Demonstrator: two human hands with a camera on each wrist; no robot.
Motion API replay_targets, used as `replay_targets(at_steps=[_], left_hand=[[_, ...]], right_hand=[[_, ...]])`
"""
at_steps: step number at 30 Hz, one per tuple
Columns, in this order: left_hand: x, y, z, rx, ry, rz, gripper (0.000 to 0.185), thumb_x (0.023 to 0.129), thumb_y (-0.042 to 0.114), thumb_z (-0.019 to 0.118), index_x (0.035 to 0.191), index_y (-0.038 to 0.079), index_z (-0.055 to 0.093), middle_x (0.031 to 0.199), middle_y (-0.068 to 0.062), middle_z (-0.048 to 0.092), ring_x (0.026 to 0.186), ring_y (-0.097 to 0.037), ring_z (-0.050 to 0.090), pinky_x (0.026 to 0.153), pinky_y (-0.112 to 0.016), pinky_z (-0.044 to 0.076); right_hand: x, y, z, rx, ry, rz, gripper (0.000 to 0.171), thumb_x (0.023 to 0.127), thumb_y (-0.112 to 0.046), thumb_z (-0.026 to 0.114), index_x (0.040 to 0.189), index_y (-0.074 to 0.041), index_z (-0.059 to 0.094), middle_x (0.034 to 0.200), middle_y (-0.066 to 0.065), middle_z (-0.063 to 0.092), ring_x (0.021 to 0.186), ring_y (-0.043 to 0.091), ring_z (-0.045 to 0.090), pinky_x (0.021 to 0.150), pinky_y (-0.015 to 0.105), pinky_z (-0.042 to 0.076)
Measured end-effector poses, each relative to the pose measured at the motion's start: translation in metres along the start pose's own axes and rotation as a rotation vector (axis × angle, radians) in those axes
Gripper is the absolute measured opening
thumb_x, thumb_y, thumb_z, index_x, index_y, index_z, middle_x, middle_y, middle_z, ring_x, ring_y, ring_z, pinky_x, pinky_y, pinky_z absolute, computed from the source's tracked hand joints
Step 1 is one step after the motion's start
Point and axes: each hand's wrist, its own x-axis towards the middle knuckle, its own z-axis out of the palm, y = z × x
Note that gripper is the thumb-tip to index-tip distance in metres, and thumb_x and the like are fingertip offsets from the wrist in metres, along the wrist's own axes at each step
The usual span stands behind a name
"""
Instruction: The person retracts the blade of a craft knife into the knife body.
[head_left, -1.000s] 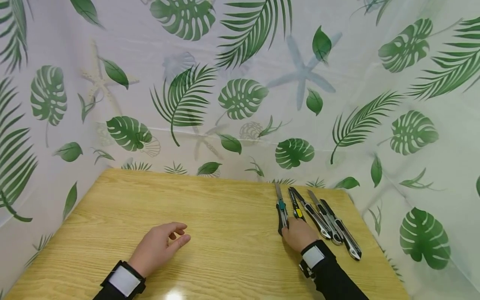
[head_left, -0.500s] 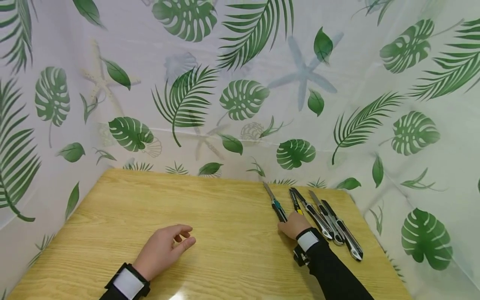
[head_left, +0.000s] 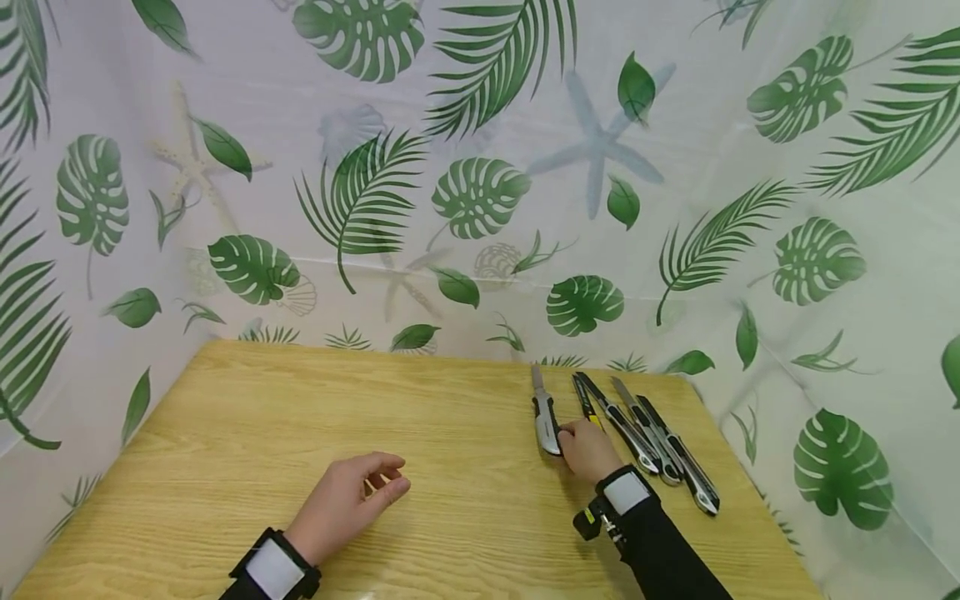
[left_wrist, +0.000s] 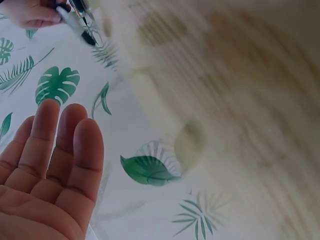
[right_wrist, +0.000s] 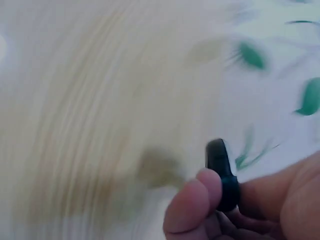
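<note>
My right hand (head_left: 567, 439) grips the rear end of a silver-grey utility knife (head_left: 545, 421) that lies on the wooden table (head_left: 420, 400), its blade pointing away from me. In the blurred right wrist view my thumb (right_wrist: 192, 207) and fingers pinch the knife's black end (right_wrist: 223, 176). Just right of it lies a row of several more utility knives (head_left: 654, 435), the nearest one partly hidden under my hand. My left hand (head_left: 384, 481) rests on the table to the left, loosely curled and holding nothing. Its fingers (left_wrist: 60, 150) look straight in the left wrist view.
A leaf-printed white curtain (head_left: 480, 183) encloses the table at the back and on both sides. The table's right edge (head_left: 738, 492) runs close to the row of knives. Bare wood lies between my two hands.
My right hand has drawn the leftmost knife a little left, away from the row, and rolled it so its silver side shows. My left hand has drifted slightly right.
</note>
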Motion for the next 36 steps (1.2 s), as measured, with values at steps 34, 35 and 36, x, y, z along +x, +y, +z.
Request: replay_targets(at_steps=[34,35,36], left_hand=[[0.02,0.054,0.037,-0.611,-0.015,-0.157,0.039,0.113,0.044,0.052,0.134,0.012,0.063,0.095,-0.013,0.071,0.051,-0.015,0.058,0.045,-0.028,0.051],[0.02,0.055,0.039,-0.579,-0.033,-0.141,0.04,0.113,0.044,0.052,0.134,0.012,0.064,0.096,-0.013,0.072,0.05,-0.013,0.055,0.045,-0.027,0.05],[0.019,0.056,0.041,-0.557,-0.052,-0.129,0.04,0.113,0.043,0.052,0.134,0.011,0.065,0.097,-0.013,0.074,0.051,-0.011,0.054,0.047,-0.026,0.05]], right_hand=[[-0.051,-0.109,0.062,0.884,-0.166,-0.215,0.053,0.115,-0.039,0.05,0.148,0.0,0.06,0.134,0.016,0.069,0.12,0.019,0.062,0.104,0.037,0.052],[-0.052,-0.112,0.06,0.886,-0.168,-0.227,0.052,0.114,-0.039,0.052,0.147,0.001,0.061,0.134,0.015,0.071,0.123,0.018,0.063,0.109,0.039,0.05],[-0.053,-0.115,0.059,0.889,-0.169,-0.233,0.051,0.114,-0.04,0.053,0.145,0.0,0.062,0.131,0.013,0.073,0.125,0.017,0.064,0.112,0.04,0.048]])
